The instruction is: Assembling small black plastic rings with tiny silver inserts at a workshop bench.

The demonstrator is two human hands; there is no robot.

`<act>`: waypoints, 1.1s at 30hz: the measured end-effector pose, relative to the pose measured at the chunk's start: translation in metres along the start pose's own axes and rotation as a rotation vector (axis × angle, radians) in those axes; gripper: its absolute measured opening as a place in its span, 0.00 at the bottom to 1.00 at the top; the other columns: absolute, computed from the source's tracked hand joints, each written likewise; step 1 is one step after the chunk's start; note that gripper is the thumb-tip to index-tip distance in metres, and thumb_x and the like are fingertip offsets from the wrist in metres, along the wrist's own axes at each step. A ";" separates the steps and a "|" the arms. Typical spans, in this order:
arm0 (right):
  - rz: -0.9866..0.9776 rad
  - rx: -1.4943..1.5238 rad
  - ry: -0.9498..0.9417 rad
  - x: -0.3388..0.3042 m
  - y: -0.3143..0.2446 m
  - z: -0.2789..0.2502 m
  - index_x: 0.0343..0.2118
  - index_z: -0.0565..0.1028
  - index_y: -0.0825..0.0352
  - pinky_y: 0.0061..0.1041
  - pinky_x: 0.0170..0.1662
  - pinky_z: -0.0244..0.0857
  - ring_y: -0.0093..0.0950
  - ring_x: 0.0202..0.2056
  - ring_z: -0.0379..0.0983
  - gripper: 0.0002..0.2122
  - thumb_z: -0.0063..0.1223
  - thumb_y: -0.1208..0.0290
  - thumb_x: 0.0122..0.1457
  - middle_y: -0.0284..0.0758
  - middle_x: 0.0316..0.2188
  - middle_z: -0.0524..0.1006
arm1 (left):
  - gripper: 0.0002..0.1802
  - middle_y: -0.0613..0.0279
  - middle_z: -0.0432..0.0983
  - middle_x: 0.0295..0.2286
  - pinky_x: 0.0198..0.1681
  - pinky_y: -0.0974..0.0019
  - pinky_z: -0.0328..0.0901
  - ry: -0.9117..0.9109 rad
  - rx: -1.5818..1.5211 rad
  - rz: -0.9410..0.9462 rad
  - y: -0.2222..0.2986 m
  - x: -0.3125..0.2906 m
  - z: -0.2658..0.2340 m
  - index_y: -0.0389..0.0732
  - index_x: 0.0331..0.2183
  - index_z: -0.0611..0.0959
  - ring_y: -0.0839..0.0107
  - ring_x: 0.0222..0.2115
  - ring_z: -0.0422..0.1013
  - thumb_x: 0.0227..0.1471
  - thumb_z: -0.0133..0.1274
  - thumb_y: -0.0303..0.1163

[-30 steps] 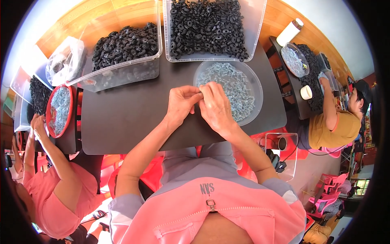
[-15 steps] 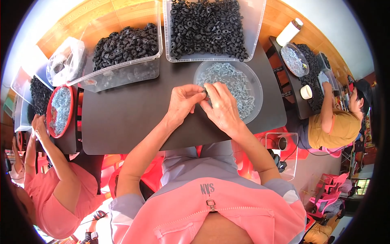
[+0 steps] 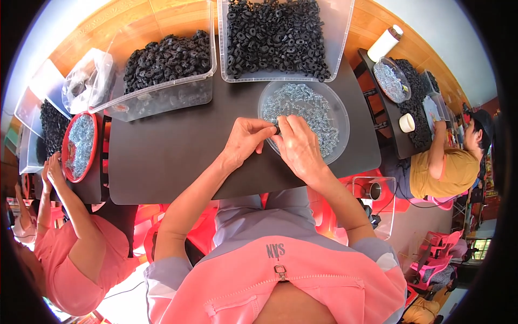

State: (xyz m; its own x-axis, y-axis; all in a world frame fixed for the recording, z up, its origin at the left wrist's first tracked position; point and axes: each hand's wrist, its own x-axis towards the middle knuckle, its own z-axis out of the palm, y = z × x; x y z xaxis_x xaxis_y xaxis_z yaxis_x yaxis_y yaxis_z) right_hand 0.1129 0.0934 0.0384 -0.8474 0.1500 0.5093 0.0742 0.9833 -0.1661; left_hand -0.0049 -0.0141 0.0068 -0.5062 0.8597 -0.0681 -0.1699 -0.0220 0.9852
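Note:
My left hand (image 3: 244, 141) and my right hand (image 3: 298, 146) meet over the left side of a round clear tub (image 3: 345, 129). Between their pinched fingertips sits a small black plastic part (image 3: 277, 129), mostly covered by the fingers. Both hands are closed on it; whether a spring is in it, I cannot make out. Small metal springs (image 3: 307, 105) lie loose in the tub. Just behind stands a clear bin (image 3: 222, 54) heaped with black plastic parts (image 3: 275, 40). A second clear bin (image 3: 156, 105) to the left holds more of them.
The dark table (image 3: 167, 156) lies under my hands. At left, a person in pink (image 3: 75, 254) works by a red basin (image 3: 96, 146) of springs. At right, a person in yellow (image 3: 445, 170) sits at another table with a white bottle (image 3: 384, 43) and more black parts.
My hands have shifted slightly right and down, still pinched together on the black part. The right-hand person's arm has moved lower.

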 end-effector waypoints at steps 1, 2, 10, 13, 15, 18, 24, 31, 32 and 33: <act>-0.011 -0.021 -0.007 -0.001 0.000 0.000 0.35 0.69 0.71 0.27 0.29 0.69 0.33 0.31 0.68 0.14 0.59 0.73 0.47 0.37 0.28 0.67 | 0.08 0.69 0.74 0.17 0.16 0.78 0.54 -0.005 0.015 -0.005 0.001 0.000 0.000 0.34 0.29 0.84 0.84 0.13 0.60 0.50 0.53 0.29; -0.010 -0.022 -0.005 -0.002 0.001 0.000 0.35 0.69 0.71 0.27 0.29 0.69 0.33 0.31 0.68 0.14 0.59 0.73 0.47 0.37 0.28 0.67 | 0.08 0.69 0.74 0.17 0.16 0.78 0.54 -0.007 0.016 -0.005 0.001 0.000 0.001 0.34 0.29 0.84 0.84 0.13 0.60 0.50 0.53 0.29; 0.046 0.070 0.022 -0.011 0.001 0.005 0.43 0.70 0.72 0.31 0.30 0.67 0.35 0.29 0.70 0.21 0.62 0.75 0.44 0.38 0.28 0.69 | 0.09 0.67 0.74 0.19 0.17 0.78 0.55 -0.031 0.057 -0.014 0.001 -0.001 0.001 0.32 0.29 0.83 0.84 0.13 0.60 0.49 0.54 0.29; 0.122 0.200 0.004 -0.005 -0.002 -0.011 0.48 0.68 0.70 0.31 0.31 0.67 0.36 0.30 0.71 0.26 0.63 0.72 0.44 0.38 0.30 0.71 | 0.11 0.63 0.75 0.19 0.17 0.76 0.57 -0.005 0.068 0.005 0.013 -0.005 -0.002 0.30 0.28 0.82 0.82 0.14 0.62 0.48 0.54 0.30; 0.118 0.178 0.078 -0.008 0.008 -0.013 0.51 0.66 0.68 0.30 0.28 0.67 0.33 0.31 0.70 0.28 0.63 0.68 0.45 0.36 0.30 0.70 | 0.10 0.62 0.76 0.20 0.17 0.77 0.60 -0.060 0.237 -0.033 0.044 -0.011 -0.008 0.30 0.29 0.82 0.82 0.16 0.65 0.49 0.54 0.29; 0.199 0.170 0.146 -0.018 0.024 -0.023 0.40 0.73 0.68 0.31 0.28 0.66 0.35 0.27 0.71 0.17 0.62 0.70 0.46 0.37 0.27 0.71 | 0.10 0.60 0.76 0.19 0.17 0.75 0.64 -0.073 0.639 0.037 0.104 -0.022 -0.033 0.31 0.29 0.82 0.79 0.18 0.71 0.47 0.55 0.29; 0.318 0.164 0.129 -0.037 0.053 -0.031 0.32 0.76 0.67 0.31 0.27 0.65 0.37 0.24 0.71 0.08 0.59 0.73 0.49 0.37 0.24 0.72 | 0.21 0.55 0.79 0.27 0.17 0.75 0.63 0.722 0.917 0.374 0.166 -0.008 -0.135 0.34 0.44 0.77 0.79 0.15 0.70 0.45 0.56 0.27; 0.357 0.146 0.059 -0.045 0.059 -0.026 0.31 0.76 0.66 0.32 0.28 0.65 0.36 0.25 0.71 0.06 0.57 0.74 0.49 0.36 0.23 0.72 | 0.18 0.60 0.79 0.26 0.18 0.75 0.61 0.851 0.919 0.583 0.126 0.000 -0.097 0.38 0.41 0.80 0.81 0.13 0.65 0.44 0.58 0.25; 0.365 0.140 0.011 -0.044 0.061 -0.024 0.31 0.76 0.66 0.33 0.28 0.65 0.36 0.25 0.71 0.06 0.57 0.74 0.49 0.36 0.23 0.72 | 0.12 0.61 0.79 0.24 0.19 0.75 0.61 0.821 0.805 0.612 0.120 0.004 -0.075 0.38 0.36 0.83 0.82 0.14 0.64 0.45 0.57 0.24; 0.368 0.138 0.012 -0.043 0.063 -0.022 0.31 0.76 0.66 0.33 0.28 0.65 0.36 0.25 0.71 0.06 0.57 0.74 0.49 0.36 0.23 0.72 | 0.11 0.61 0.78 0.24 0.20 0.75 0.62 0.744 0.805 0.598 0.112 0.010 -0.062 0.37 0.36 0.83 0.83 0.15 0.65 0.45 0.57 0.23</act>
State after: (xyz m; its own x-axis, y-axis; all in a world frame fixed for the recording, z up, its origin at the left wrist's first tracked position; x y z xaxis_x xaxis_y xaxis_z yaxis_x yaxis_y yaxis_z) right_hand 0.1655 0.1513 0.0242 -0.7710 0.4921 0.4042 0.2999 0.8405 -0.4513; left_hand -0.0810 -0.0396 0.1064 -0.7252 0.3198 0.6098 0.6841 0.2341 0.6908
